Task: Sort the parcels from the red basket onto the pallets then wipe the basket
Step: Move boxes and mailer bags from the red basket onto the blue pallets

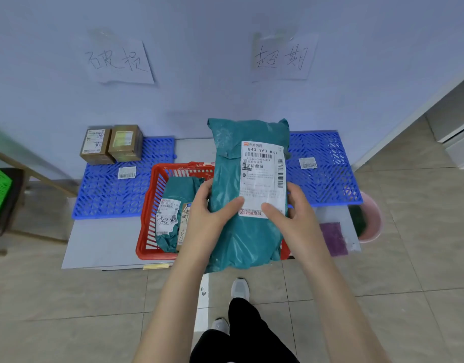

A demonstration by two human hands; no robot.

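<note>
At the centre of the frame you hold a teal parcel (pixel 241 244) upright over the red basket (pixel 147 218), with your left grip (pixel 209 213) and right grip (pixel 291 216) both clamped on its sides, thumbs on the front by the white label, fingers hidden behind. It covers the basket's right half. A second teal parcel (pixel 178 189) lies in the left half, beside something brown that your left grip mostly hides. Two cardboard boxes (pixel 112 146) sit on the left blue pallet (pixel 107 195); the right blue pallet (pixel 327 163) is partly covered.
</note>
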